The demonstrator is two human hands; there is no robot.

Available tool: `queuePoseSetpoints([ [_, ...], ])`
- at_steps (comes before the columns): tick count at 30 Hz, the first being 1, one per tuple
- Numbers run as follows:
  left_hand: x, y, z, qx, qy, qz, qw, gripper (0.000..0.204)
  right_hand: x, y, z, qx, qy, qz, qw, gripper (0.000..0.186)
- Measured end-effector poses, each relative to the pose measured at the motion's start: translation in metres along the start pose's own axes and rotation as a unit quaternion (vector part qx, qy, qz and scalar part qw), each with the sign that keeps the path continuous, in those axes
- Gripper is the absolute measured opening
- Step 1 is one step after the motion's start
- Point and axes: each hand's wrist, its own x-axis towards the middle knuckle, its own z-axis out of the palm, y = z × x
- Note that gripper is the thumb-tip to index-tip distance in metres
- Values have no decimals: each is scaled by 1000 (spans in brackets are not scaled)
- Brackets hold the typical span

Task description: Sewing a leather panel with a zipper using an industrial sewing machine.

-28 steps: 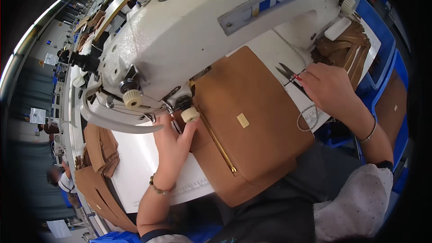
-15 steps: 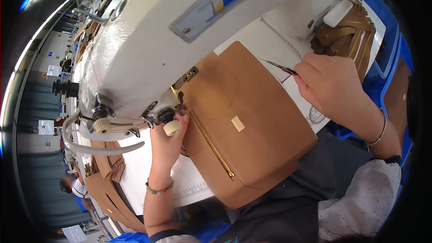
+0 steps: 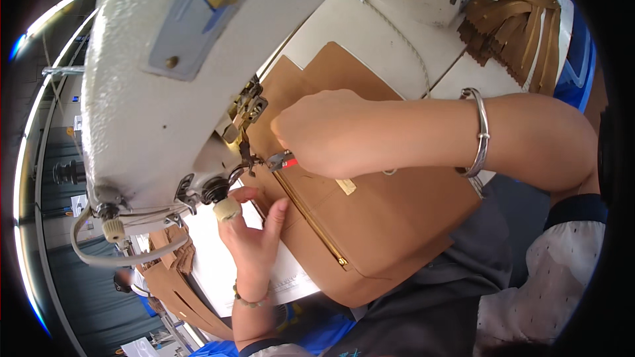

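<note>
A zippered brown panel (image 3: 397, 225) lies slanted beneath red-and-dark scissors (image 3: 281, 160)

The sewing machine (image 3: 165, 99) stands in front of me and reaches over to the left. The zip panel (image 3: 403, 218) lies on the table (image 3: 337, 30), partly under the machine, with its near edge over my apron (image 3: 423, 297). The zipper (image 3: 311, 221) is on the panel's left part. My right hand (image 3: 327, 135) is above the panel, with the snips (image 3: 281, 160) in it. My left hand (image 3: 254, 244) is left of the zipper. Far right, a pile of strips (image 3: 519, 33) sits on the table. A cord (image 3: 397, 30) lies between pile and machine. Left of my left hand are cut pieces (image 3: 185, 297).
</note>
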Motion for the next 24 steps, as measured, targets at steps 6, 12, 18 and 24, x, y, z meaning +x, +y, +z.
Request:
queuePoseSetpoints([
  [6,1,3,-3,-61,-42,-86,993,38,16,9,30,23,144,-51,988,9],
  [12,2,-8,5,-177,-11,-161,971,27,11,6,22,5,126,-68,990,10],
  [18,2,-10,3,-170,-17,-164,971,28,12,6,18,22,102,-55,993,10],
  [24,4,-11,4,-165,-22,-142,976,26,16,8,20,34,100,-44,993,8],
])
